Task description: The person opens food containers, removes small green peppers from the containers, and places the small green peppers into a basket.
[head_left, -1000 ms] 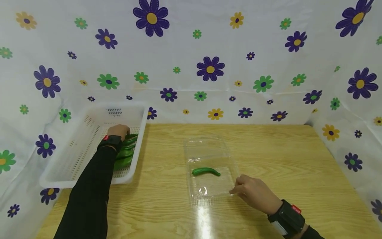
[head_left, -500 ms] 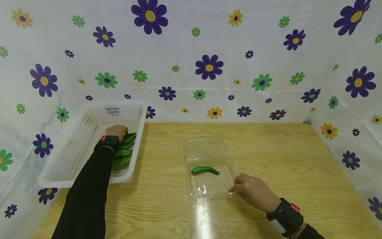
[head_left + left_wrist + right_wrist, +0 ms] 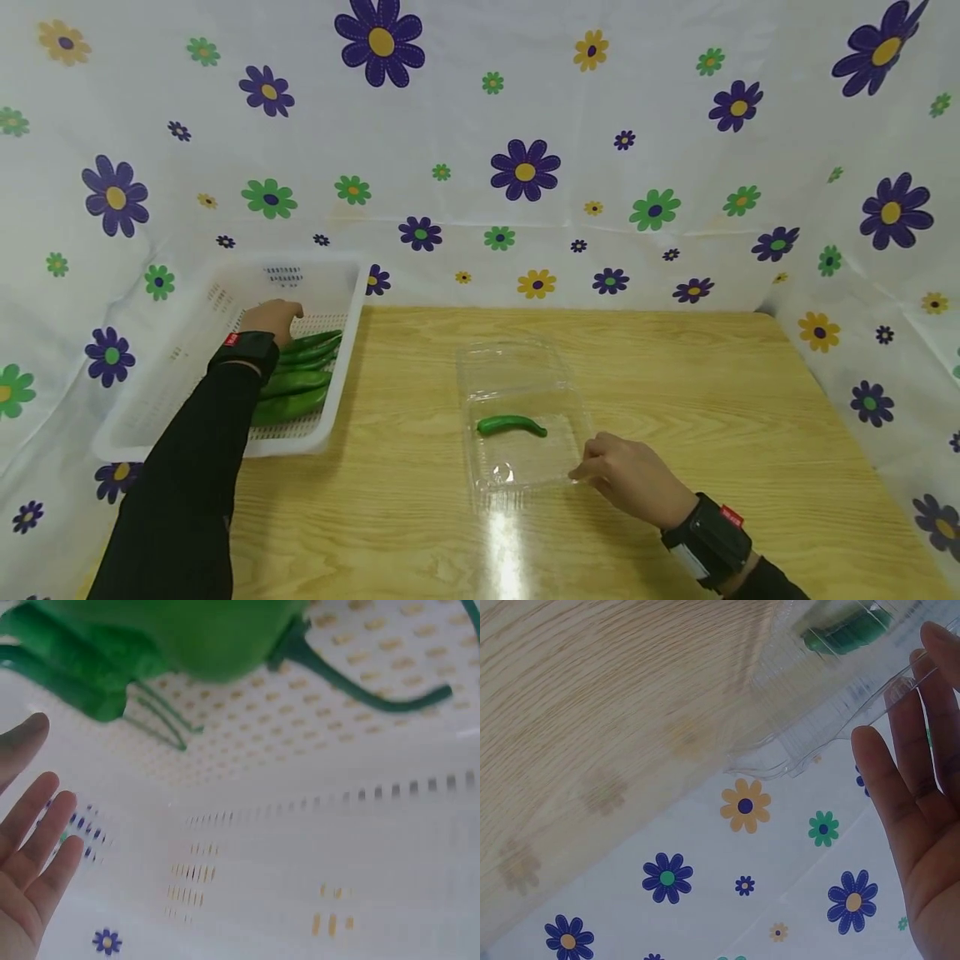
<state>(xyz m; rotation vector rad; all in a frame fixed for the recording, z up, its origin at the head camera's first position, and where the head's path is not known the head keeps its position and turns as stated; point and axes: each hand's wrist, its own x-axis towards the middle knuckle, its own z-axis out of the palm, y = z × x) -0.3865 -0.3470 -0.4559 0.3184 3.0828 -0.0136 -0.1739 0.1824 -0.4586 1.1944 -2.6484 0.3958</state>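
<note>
My left hand (image 3: pixel 270 319) is inside the white plastic basket (image 3: pixel 347 367), beside the far end of a row of long green peppers (image 3: pixel 294 383). In the left wrist view its fingers (image 3: pixel 46 825) are spread and hold nothing, with green peppers (image 3: pixel 217 637) close by. At the centre of the table lies an opened clear plastic clamshell box (image 3: pixel 517 475), one curved green pepper (image 3: pixel 510 425) inside it. My right hand (image 3: pixel 633 475) pinches the box's near right corner; in the right wrist view the thumb and fingers meet at its rim.
The wooden table (image 3: pixel 697 392) carries the basket at the left and the box at its middle. A white flower-printed cloth (image 3: pixel 450 108) rises behind the table and along both sides.
My left hand has moved left, off the far end of the pepper row, and more of the peppers shows. The right hand keeps its hold on the box's corner.
</note>
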